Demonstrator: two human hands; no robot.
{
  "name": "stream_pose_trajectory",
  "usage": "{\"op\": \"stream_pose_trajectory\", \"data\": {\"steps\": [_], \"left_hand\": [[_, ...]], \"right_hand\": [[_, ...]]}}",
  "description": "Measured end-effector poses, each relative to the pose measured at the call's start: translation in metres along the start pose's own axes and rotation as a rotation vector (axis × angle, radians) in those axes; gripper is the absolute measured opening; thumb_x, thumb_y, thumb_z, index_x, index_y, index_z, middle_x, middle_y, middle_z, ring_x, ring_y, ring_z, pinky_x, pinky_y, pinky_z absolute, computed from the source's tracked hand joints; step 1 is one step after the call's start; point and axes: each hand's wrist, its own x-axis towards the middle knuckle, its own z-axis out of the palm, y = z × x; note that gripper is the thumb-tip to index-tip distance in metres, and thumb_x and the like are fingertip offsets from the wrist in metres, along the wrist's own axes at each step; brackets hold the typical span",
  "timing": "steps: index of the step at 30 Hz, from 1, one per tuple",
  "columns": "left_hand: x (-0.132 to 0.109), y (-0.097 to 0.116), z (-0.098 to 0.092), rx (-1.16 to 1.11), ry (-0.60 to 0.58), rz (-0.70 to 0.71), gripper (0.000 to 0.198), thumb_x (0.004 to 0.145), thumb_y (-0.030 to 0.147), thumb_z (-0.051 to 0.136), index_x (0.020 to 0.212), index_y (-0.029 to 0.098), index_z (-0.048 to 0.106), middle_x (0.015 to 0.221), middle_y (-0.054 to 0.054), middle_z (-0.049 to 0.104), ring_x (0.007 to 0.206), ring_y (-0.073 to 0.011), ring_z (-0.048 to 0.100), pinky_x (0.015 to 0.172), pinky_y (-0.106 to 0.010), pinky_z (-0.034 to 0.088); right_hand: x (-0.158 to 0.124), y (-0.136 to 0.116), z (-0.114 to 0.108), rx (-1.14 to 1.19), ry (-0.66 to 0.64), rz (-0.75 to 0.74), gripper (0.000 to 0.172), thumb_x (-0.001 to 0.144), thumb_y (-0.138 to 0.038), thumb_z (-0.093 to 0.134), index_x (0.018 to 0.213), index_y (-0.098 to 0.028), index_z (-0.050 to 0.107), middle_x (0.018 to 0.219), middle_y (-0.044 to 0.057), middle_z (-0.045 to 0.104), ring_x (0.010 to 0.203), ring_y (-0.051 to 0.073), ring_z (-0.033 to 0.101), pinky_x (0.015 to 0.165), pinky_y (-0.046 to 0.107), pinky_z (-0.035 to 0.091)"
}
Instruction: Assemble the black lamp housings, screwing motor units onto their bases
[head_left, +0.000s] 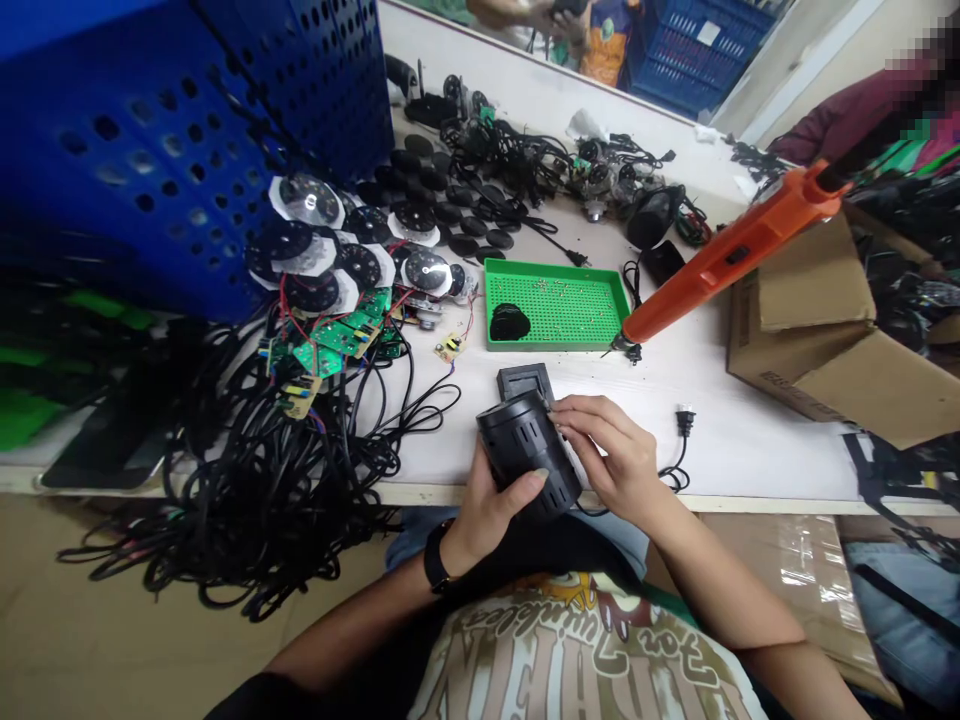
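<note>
A black slotted cylindrical housing (529,450) with a square bracket (523,380) rests tilted at the table's front edge. My left hand (491,500) is wrapped round its lower left side, thumb across the front. With bent fingers pressed together, my right hand (604,445) touches the upper right side of the housing; whether a small part is between those fingertips is hidden. Just beyond stands a green perforated tray (555,345) with small screws and a black round piece (510,321) in it. An orange electric screwdriver (731,255) hangs at the right, its tip by the tray's corner.
Circuit boards (330,340), round speaker-like parts (364,265) and a tangle of black cables (292,510) fill the left, beside a blue perforated crate (187,150). Black discs (427,180) lie behind. An open cardboard box (810,300) stands right, near a plug (684,418). Another person's sleeve (832,115) shows.
</note>
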Motion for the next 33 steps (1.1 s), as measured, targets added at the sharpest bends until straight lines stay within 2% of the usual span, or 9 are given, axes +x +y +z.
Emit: {"op": "stream_pose_trajectory", "data": {"steps": [7, 12, 15, 19, 23, 26, 29, 31, 33], "left_hand": [[0.001, -0.003, 0.0, -0.006, 0.04, 0.015, 0.067, 0.078, 0.053, 0.086, 0.132, 0.022, 0.06, 0.124, -0.008, 0.069, 0.112, -0.0273, 0.066, 0.103, -0.042, 0.055], [-0.001, -0.009, -0.005, -0.023, 0.017, -0.022, 0.07, 0.08, 0.057, 0.084, 0.135, 0.023, 0.057, 0.126, -0.01, 0.069, 0.114, -0.0278, 0.068, 0.108, -0.046, 0.053], [-0.001, -0.01, -0.006, -0.023, 0.0, -0.014, 0.067, 0.082, 0.056, 0.084, 0.134, 0.022, 0.057, 0.124, -0.01, 0.07, 0.113, -0.0277, 0.068, 0.106, -0.046, 0.055], [-0.001, -0.01, -0.007, -0.021, 0.008, 0.001, 0.063, 0.083, 0.053, 0.084, 0.132, 0.022, 0.059, 0.125, -0.01, 0.07, 0.112, -0.027, 0.068, 0.103, -0.043, 0.057], [0.0, -0.009, -0.005, -0.011, 0.005, -0.003, 0.062, 0.082, 0.052, 0.084, 0.132, 0.023, 0.059, 0.126, -0.009, 0.07, 0.112, -0.026, 0.068, 0.104, -0.041, 0.056], [0.001, -0.008, -0.004, -0.018, -0.007, 0.0, 0.064, 0.082, 0.053, 0.084, 0.132, 0.023, 0.058, 0.125, -0.009, 0.07, 0.113, -0.027, 0.068, 0.105, -0.043, 0.055], [0.001, -0.01, -0.006, -0.002, -0.004, 0.007, 0.062, 0.083, 0.052, 0.084, 0.133, 0.023, 0.058, 0.125, -0.008, 0.07, 0.113, -0.0261, 0.068, 0.105, -0.042, 0.055], [0.0, -0.012, -0.007, 0.009, -0.007, 0.015, 0.06, 0.085, 0.05, 0.083, 0.133, 0.023, 0.059, 0.125, -0.008, 0.069, 0.112, -0.0246, 0.067, 0.104, -0.039, 0.054], [0.0, -0.013, -0.008, 0.007, -0.016, 0.019, 0.059, 0.086, 0.05, 0.082, 0.133, 0.024, 0.058, 0.125, -0.007, 0.069, 0.112, -0.0239, 0.067, 0.103, -0.039, 0.054]], "right_hand": [[0.026, 0.01, -0.011, -0.121, -0.148, 0.004, 0.025, 0.104, -0.022, 0.053, 0.116, -0.029, 0.074, 0.12, 0.007, 0.077, 0.112, 0.024, 0.073, 0.099, 0.044, 0.06], [0.08, 0.044, 0.01, -0.597, -0.334, 0.379, 0.04, 0.1, -0.008, 0.04, 0.133, -0.012, 0.062, 0.132, 0.02, 0.068, 0.122, 0.03, 0.065, 0.106, 0.043, 0.051], [0.114, 0.064, 0.027, -0.697, -0.393, 0.5, 0.04, 0.095, 0.001, 0.04, 0.127, -0.006, 0.062, 0.123, 0.026, 0.068, 0.117, 0.034, 0.065, 0.101, 0.044, 0.051], [0.143, 0.08, 0.038, -0.778, -0.444, 0.637, 0.039, 0.095, 0.0, 0.05, 0.132, -0.006, 0.059, 0.126, 0.027, 0.067, 0.116, 0.034, 0.067, 0.097, 0.044, 0.053], [0.154, 0.094, 0.038, -0.801, -0.491, 0.699, 0.036, 0.101, -0.025, 0.063, 0.135, -0.012, 0.059, 0.126, 0.014, 0.068, 0.112, 0.026, 0.068, 0.097, 0.045, 0.057], [0.154, 0.103, 0.038, -0.792, -0.502, 0.689, 0.038, 0.101, -0.037, 0.066, 0.132, -0.015, 0.062, 0.125, 0.012, 0.068, 0.11, 0.024, 0.068, 0.099, 0.045, 0.057], [0.152, 0.109, 0.033, -0.766, -0.485, 0.663, 0.034, 0.101, -0.032, 0.065, 0.13, -0.014, 0.063, 0.125, 0.013, 0.069, 0.109, 0.024, 0.068, 0.097, 0.045, 0.057], [0.151, 0.112, 0.026, -0.738, -0.445, 0.638, 0.028, 0.101, -0.019, 0.058, 0.128, -0.013, 0.063, 0.126, 0.016, 0.069, 0.111, 0.026, 0.068, 0.097, 0.042, 0.056], [0.15, 0.115, 0.019, -0.707, -0.385, 0.608, 0.031, 0.1, -0.009, 0.047, 0.126, -0.012, 0.063, 0.129, 0.019, 0.068, 0.115, 0.028, 0.066, 0.098, 0.04, 0.053]]}}
